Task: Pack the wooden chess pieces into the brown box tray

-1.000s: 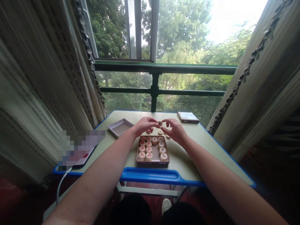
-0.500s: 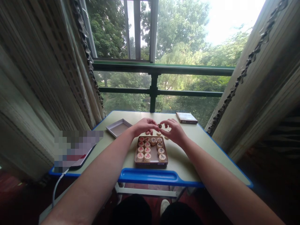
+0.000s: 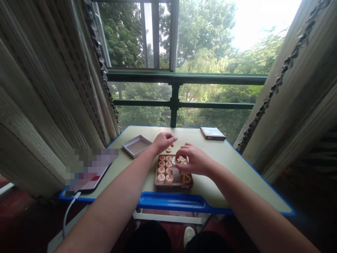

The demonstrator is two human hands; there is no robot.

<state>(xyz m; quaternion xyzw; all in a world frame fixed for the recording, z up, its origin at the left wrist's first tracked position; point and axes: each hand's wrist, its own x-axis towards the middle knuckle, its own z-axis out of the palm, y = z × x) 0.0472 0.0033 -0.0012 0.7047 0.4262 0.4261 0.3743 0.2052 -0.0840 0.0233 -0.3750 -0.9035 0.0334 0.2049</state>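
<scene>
A shallow brown tray (image 3: pixel 173 184) on the desk holds several round wooden chess pieces (image 3: pixel 165 170) marked in red and black. My right hand (image 3: pixel 193 160) is curled over the tray's right columns, fingertips pinched on a piece there. My left hand (image 3: pixel 163 140) hovers just beyond the tray, fingers loosely bent with nothing visible in them, above a loose piece (image 3: pixel 169 150) lying on the desk.
A pale green desk (image 3: pixel 231 165) with a blue front lip (image 3: pixel 172 202) stands before a railed window. An empty box lid (image 3: pixel 137 145) lies at left, a flat box (image 3: pixel 212 133) at far right, a phone with a cable (image 3: pixel 89 179) at the left edge.
My right hand came down from between the hands with the chess piece and now rests over the tray. My left hand let go of the piece and stayed behind the tray.
</scene>
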